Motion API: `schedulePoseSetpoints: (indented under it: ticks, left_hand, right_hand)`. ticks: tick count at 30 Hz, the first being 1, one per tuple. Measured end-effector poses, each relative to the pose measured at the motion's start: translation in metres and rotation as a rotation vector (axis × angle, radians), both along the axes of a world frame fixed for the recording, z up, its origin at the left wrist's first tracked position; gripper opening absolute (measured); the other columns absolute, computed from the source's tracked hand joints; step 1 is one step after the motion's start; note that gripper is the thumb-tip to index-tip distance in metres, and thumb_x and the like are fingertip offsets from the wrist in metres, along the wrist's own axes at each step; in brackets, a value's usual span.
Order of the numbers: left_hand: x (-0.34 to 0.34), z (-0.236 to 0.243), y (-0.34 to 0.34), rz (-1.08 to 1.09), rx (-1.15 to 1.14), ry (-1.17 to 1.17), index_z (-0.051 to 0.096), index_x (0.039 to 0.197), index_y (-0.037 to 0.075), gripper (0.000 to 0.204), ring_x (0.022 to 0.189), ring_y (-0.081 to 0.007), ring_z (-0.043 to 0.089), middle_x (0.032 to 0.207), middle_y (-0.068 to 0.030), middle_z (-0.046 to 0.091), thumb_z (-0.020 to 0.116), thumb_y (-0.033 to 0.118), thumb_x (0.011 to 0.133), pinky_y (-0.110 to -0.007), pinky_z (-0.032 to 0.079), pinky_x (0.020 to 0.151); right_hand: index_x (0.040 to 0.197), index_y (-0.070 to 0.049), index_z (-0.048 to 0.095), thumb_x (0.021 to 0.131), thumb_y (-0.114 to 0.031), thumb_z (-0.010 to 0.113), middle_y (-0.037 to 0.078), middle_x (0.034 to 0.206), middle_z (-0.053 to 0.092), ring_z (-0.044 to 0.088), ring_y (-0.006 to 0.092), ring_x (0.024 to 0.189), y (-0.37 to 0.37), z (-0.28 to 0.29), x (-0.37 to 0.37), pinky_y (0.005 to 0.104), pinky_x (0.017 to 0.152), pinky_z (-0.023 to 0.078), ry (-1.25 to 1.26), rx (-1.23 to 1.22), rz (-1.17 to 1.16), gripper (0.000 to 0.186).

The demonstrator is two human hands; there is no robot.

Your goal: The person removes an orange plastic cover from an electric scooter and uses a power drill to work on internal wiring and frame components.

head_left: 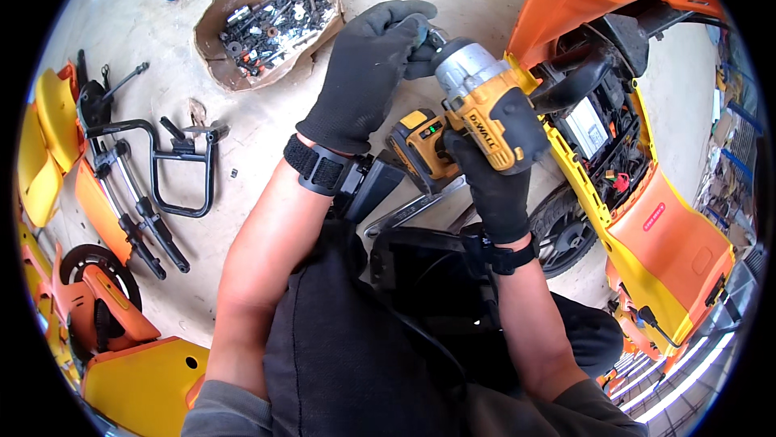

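My right hand [495, 198], in a black glove, grips the handle of a yellow and black cordless impact driver [493, 105]. The tool's grey nose points up and to the left, and its battery pack [420, 146] sits to the left of the hand. At the nose, the gloved fingers of my left hand [364, 73] are closed around a small metal piece [437, 36]; the fingers partly hide it, so its exact kind is unclear. Both wrists wear black straps.
An open cardboard box [212, 61] of loose bolts and hardware lies on the concrete floor ahead. To the right stands a partly stripped orange and yellow motorbike [659, 231] with a wheel [562, 235]. Fork tubes [133, 206], a black tubular frame [182, 211] and yellow panels [133, 384] lie left.
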State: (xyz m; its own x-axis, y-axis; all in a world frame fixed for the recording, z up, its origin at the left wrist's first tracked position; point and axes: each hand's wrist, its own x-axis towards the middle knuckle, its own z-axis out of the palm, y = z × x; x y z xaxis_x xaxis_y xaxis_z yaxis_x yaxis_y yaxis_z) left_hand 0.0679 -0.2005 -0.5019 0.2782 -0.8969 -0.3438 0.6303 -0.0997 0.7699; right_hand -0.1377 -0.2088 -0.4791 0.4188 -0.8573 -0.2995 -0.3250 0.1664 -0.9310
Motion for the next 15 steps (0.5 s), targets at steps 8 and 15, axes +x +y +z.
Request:
schedulePoseSetpoints:
  ticks: [8, 15]
  left_hand:
    - [0.004, 0.005, 0.005, 0.01, 0.055, -0.01, 0.059, 0.121, 0.001, 0.031, 0.078, -0.0067, 0.058, 0.094, -0.0033, 0.065, 0.052, 0.022, 0.099, -0.019, 0.048, 0.07]
    - [0.004, 0.0, 0.005, -0.05, -0.012, 0.068, 0.058, 0.121, 0.0, 0.031, 0.089, -0.0108, 0.064, 0.099, -0.0066, 0.066, 0.051, 0.02, 0.099, -0.023, 0.052, 0.078]
  right_hand:
    - [0.115, -0.002, 0.059, 0.081, -0.011, 0.075, 0.009, 0.104, 0.067, 0.065, 0.0183, 0.093, 0.012, -0.005, 0.005, 0.0306, 0.08, 0.053, 0.085, -0.08, 0.06, 0.039]
    - [0.119, -0.003, 0.059, 0.082, -0.006, 0.074, 0.007, 0.108, 0.064, 0.063, 0.0152, 0.097, 0.021, -0.008, 0.001, 0.0277, 0.082, 0.053, 0.057, -0.022, 0.014, 0.04]
